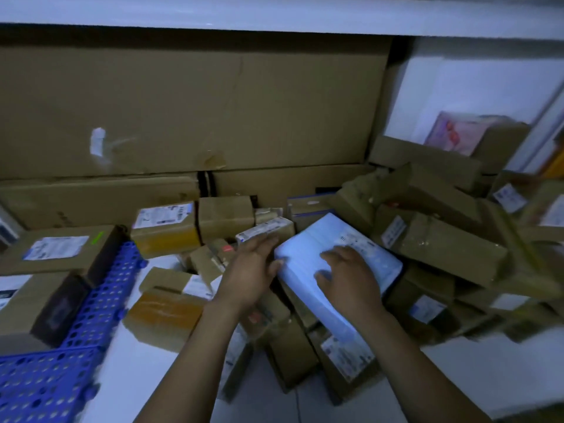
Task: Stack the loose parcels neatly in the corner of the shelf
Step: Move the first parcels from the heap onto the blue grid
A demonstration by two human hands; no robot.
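Pressing with spread fingers, my right hand (348, 279) lies flat on the white parcel (300, 254); my left hand (250, 270), fingers straight, touches its left edge among brown boxes (442, 248).

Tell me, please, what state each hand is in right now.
Left hand: open, straight fingers touching the white parcel at its left edge.
Right hand: open, resting on top of the white parcel.

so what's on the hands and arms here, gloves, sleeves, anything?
Nothing worn that shows. Left hand and right hand are bare: no gloves, rings or tape. Left forearm and right forearm are uncovered to the frame's bottom edge; no sleeve cuff, watch or wristband in view. The picture is dim and blurred, so fine marks cannot be told.
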